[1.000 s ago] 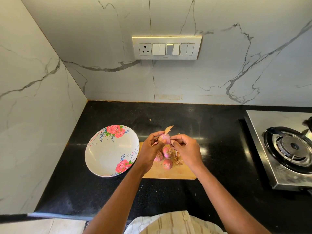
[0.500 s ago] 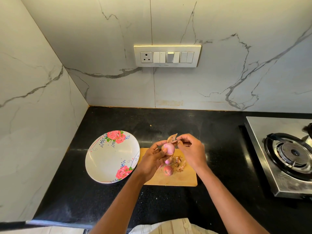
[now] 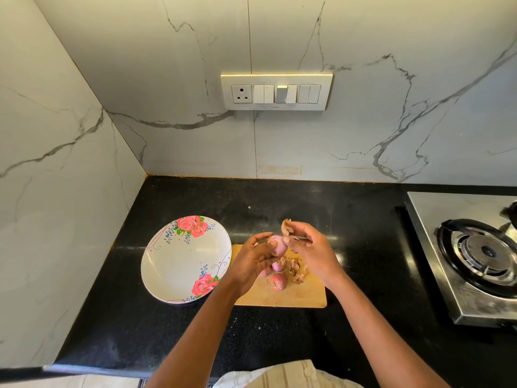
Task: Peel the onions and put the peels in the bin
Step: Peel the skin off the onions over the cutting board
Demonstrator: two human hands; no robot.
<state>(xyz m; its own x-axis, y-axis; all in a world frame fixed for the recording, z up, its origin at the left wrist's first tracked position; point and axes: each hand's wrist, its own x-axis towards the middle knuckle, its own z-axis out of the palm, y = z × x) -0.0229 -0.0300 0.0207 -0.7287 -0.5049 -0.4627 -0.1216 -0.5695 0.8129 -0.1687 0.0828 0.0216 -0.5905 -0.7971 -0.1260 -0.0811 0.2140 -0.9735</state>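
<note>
Pink and half bared, the onion [image 3: 278,245] sits gripped in the left hand [image 3: 253,261] above the wooden cutting board [image 3: 302,296] on the black bench [image 3: 173,326], while the right hand [image 3: 314,254] fingers [image 3: 291,228] pinch a dry peel [image 3: 286,226] just beside it, more onions [image 3: 278,281] and peel scraps [image 3: 298,273] lying on the board near a floral plate [image 3: 170,268].

The gas stove [image 3: 475,264] ran off the right edge of the frame, its burner partly cut. The left hand [image 3: 251,261] hid part of the held onion [image 3: 278,245] and most of another onion [image 3: 264,273] beneath it. Both forearms and a striped garment [image 3: 291,373] were cropped at the bottom edge.
</note>
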